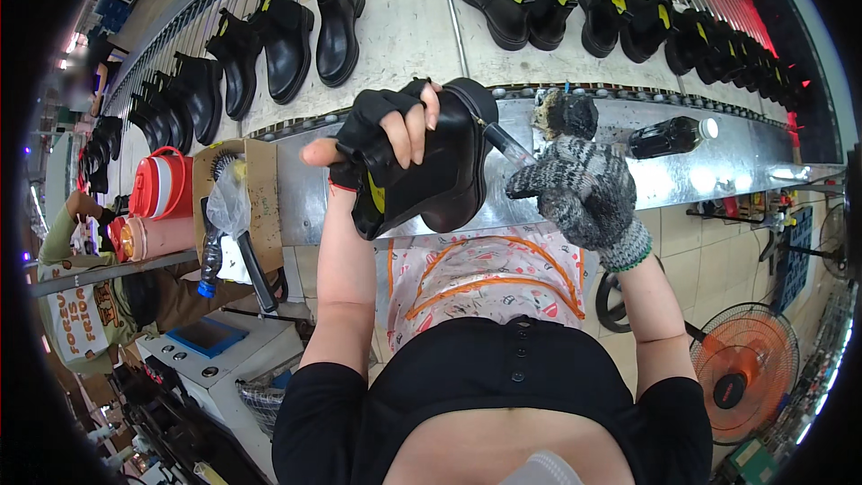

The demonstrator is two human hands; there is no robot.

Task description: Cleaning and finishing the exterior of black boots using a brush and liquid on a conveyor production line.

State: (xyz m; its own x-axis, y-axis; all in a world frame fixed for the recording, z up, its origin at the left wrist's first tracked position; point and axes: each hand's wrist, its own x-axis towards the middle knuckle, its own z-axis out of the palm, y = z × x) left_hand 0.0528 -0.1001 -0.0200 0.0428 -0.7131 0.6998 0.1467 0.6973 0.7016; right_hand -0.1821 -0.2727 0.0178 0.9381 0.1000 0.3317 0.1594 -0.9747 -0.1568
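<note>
My left hand (395, 126), in a black fingerless glove, grips a black ankle boot (453, 162) by its upper. The boot is held tilted above the metal ledge, its sole turned to the right and a yellow patch showing inside. My right hand (584, 193) wears a grey knitted glove. Its fingers are closed round a slim pen-like tool (508, 144) with a dark end and a clear shaft. The tool's tip is at the boot's sole edge; whether it touches I cannot tell. Just beyond the right hand sits a blackened sponge (567, 114).
Black boots and shoes stand in rows on a conveyor (404, 27) behind the metal ledge (305, 180). A bottle of dark liquid (669, 137) lies at right. A cardboard box (260, 189) and red jug (162, 184) stand left; an orange fan (745, 373) is lower right. Another person (99, 305) is at far left.
</note>
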